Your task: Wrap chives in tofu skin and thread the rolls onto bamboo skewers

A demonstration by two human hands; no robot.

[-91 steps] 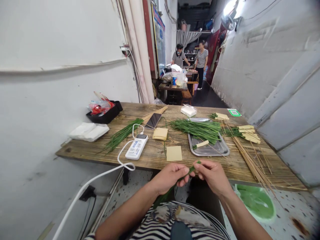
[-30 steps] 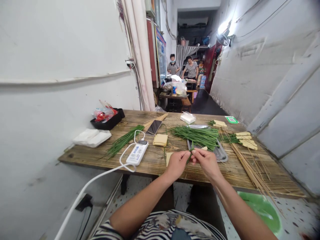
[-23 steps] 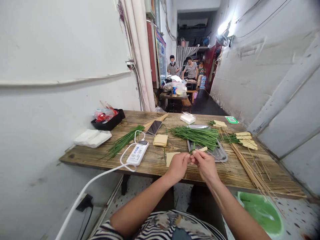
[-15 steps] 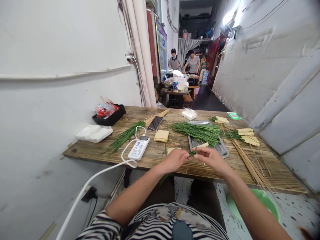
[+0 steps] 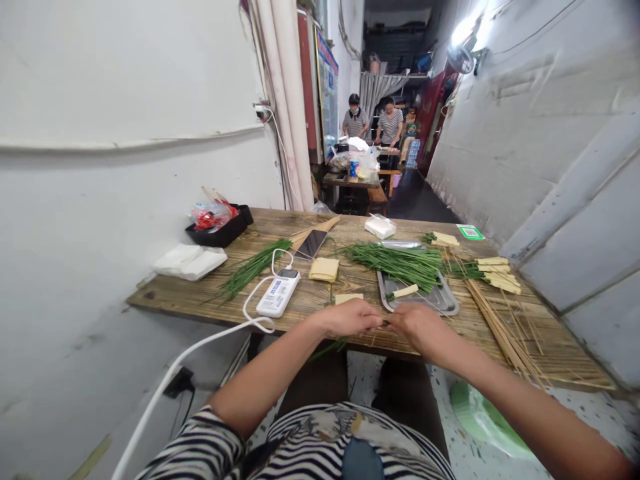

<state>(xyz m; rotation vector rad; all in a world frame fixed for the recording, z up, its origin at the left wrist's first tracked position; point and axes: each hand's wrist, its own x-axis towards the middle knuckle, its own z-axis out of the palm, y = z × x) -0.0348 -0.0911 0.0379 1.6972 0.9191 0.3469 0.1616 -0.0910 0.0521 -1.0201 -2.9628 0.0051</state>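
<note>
Both hands meet just past the front edge of the table. My left hand is closed, its fingertips pinching a small bunch of green chives. Long green ends trail below that wrist. My right hand is closed on the other side of the same bunch, its back hiding most of it. Behind the right hand, a pale tofu-skin roll with green ends lies at the near side of a metal tray. A heap of long chives fills the tray. One flat tofu-skin sheet sits behind my left hand.
Stacked tofu-skin squares, a phone, a white power bank with a cable and more chives lie leftward. Skewered rolls and bamboo skewers lie rightward. A green basin stands below. Two people work farther back.
My hands have come slightly down toward me, and the right hand has turned so its back covers the bunch. The roll at the tray now shows more fully.
</note>
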